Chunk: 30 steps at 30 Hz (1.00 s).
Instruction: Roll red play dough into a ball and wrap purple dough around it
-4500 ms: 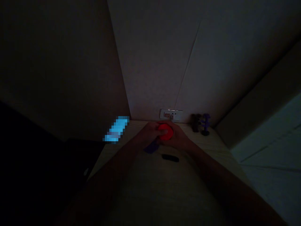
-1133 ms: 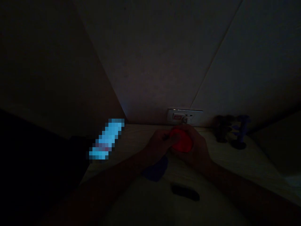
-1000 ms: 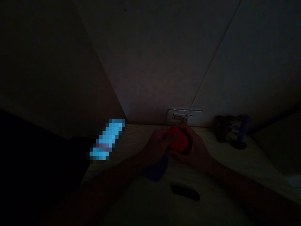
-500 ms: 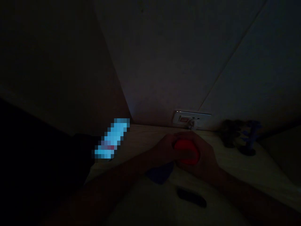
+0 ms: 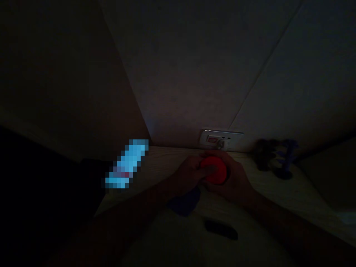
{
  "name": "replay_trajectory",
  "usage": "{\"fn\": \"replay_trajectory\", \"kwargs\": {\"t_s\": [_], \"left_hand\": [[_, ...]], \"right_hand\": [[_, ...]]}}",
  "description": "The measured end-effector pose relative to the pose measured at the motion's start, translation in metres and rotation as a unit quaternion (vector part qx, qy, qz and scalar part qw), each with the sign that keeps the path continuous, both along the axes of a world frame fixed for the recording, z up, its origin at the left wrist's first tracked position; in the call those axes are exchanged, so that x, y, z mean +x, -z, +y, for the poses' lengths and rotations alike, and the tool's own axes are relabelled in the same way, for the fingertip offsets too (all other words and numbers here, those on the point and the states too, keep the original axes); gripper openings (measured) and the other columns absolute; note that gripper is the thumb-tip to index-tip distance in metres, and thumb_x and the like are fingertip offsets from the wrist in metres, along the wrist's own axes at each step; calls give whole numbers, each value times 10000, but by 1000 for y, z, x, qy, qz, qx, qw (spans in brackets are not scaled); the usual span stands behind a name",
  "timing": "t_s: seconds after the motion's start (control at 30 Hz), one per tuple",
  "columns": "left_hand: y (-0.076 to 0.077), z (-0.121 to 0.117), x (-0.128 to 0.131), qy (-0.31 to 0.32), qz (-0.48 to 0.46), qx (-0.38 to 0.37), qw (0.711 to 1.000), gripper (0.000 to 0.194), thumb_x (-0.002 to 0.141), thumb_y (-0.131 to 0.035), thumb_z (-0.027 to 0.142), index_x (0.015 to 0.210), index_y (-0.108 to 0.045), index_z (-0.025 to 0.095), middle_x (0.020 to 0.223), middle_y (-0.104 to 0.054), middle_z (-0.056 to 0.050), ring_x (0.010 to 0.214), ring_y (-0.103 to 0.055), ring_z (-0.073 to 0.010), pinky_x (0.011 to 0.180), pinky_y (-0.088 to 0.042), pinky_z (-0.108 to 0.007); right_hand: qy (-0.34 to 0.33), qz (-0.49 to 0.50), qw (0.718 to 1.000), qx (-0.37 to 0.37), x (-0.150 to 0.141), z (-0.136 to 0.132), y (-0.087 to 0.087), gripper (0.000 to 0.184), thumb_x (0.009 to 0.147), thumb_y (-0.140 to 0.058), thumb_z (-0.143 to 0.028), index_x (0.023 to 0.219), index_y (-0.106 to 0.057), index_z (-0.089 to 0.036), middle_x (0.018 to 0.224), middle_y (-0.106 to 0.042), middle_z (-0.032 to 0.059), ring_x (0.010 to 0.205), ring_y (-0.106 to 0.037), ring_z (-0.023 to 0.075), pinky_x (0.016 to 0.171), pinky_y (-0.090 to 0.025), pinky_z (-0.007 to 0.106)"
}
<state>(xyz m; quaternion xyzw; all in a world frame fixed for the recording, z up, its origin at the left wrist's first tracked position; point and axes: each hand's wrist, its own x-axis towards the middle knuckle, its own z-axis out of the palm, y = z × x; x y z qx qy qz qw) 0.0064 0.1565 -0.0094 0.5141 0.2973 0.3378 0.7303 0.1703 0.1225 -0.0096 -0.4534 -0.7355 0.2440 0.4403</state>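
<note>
The left hand and right hand clasp a red disc, its round face pointing upward under the left thumb. Its long axis is unclear.

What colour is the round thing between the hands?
Red; the round thing shows best in the head view.

One head camera, looking forward and down.
From above the near side of the worktop, this single view faces the wall behind it, near enough that the left hand and the right hand appear just below the middle.
</note>
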Motion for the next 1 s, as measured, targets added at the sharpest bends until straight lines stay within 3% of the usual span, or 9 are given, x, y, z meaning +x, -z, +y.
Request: {"fn": "replay_trajectory", "kwargs": {"t_s": [0.1,0.17,0.3,0.4,0.6,0.83,1.0], "left_hand": [[-2,1,-2,22,28,44,998,441,747,-807,542,697,-665,127,664,-583,-12,622,-475,-119,597,-359,-248],[-1,1,-3,35,20,34,999,429,749,-808,525,681,-653,130,647,-572,-5,599,-458,-111,584,-348,-247],[4,1,1,23,-31,-29,999,462,733,-805,563,674,-651,131,632,-566,-6,577,-455,-104,557,-330,-246],[9,1,3,-2,-63,-59,996,479,734,-791,592,677,-646,139,635,-563,-2,575,-456,-102,569,-349,-251],[9,3,0,13,-28,-17,999,469,803,-757,593,735,-680,135,673,-586,-6,595,-466,-100,576,-360,-244],[3,2,8,-25,-74,-64,995,445,739,-805,595,722,-719,159,673,-633,-12,639,-557,-124,667,-469,-253],[6,3,6,-60,-50,-43,996,422,742,-816,538,704,-705,133,635,-616,-13,587,-530,-112,570,-414,-225]], "right_hand": [[-18,0,1000,-1,2,1,0,822,677,-886,-318,1401,-500,-270,1331,-700,101,1166,-709,297,963,-595,435],[-28,1,1000,3,2,1,1,850,679,-886,-318,1430,-490,-274,1384,-668,107,1211,-686,299,991,-582,443],[-49,11,999,17,1,-1,-1,699,694,-887,-339,1323,-592,-271,1284,-728,84,1107,-730,274,934,-602,405],[-27,10,999,18,0,-2,-3,631,680,-894,-336,1251,-634,-270,1173,-767,65,1003,-752,257,857,-616,377],[20,12,1000,21,-2,-4,-4,526,657,-889,-360,1109,-637,-265,1023,-789,43,848,-764,252,730,-628,364],[94,18,995,37,1,0,1,576,648,-906,-418,1114,-599,-277,1033,-780,58,866,-757,280,709,-624,396],[21,44,998,33,4,4,0,697,637,-931,-449,1213,-588,-258,1162,-750,86,1004,-739,279,849,-614,412]]}}
